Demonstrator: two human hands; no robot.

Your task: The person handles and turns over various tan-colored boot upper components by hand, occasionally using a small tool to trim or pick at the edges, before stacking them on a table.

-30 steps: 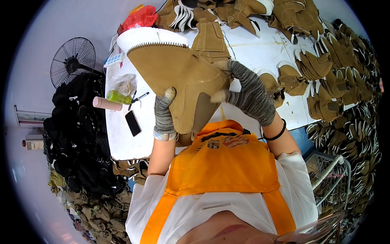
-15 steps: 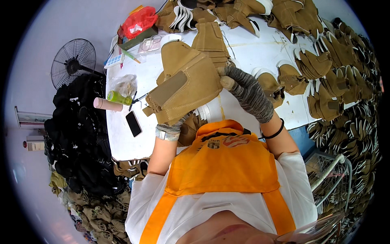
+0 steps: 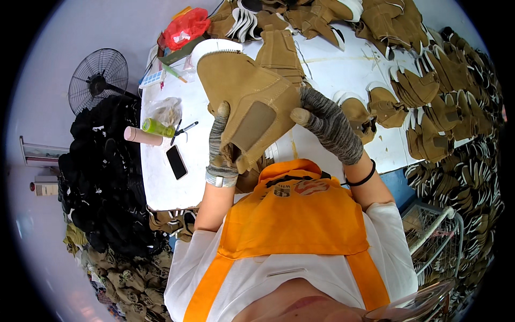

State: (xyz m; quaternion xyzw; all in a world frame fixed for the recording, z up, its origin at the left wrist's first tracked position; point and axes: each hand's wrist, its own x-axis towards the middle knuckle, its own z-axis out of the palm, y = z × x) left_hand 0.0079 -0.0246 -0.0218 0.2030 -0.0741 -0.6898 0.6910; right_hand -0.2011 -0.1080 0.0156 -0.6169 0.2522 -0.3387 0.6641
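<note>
A tan suede boot upper point(image 3: 241, 86), with a brown elastic side panel and a white toe lining, is held up over the table between my hands. My left hand point(image 3: 220, 145), in a grey knitted glove, grips its ankle opening, thumb on the near face and the other fingers hidden behind. At the right edge of the upper is my right hand point(image 3: 333, 129), also gloved; its fingers reach behind that edge and its thumb lies at the front. Directly beyond it, another tan upper point(image 3: 281, 56) lies on the white table point(image 3: 327, 59).
More tan uppers point(image 3: 413, 83) lie along the table's right and far sides. To the left are a phone point(image 3: 176, 162), a pink bottle point(image 3: 142, 136), a green roll point(image 3: 157, 127), pens point(image 3: 185, 129) and a red plastic bag point(image 3: 185, 28). A wire cart point(image 3: 434, 231) stands at lower right.
The upper has turned so its white-lined toe points to the far left and its opening toward me. My left hand, mostly hidden behind it before, now shows its thumb on the front.
</note>
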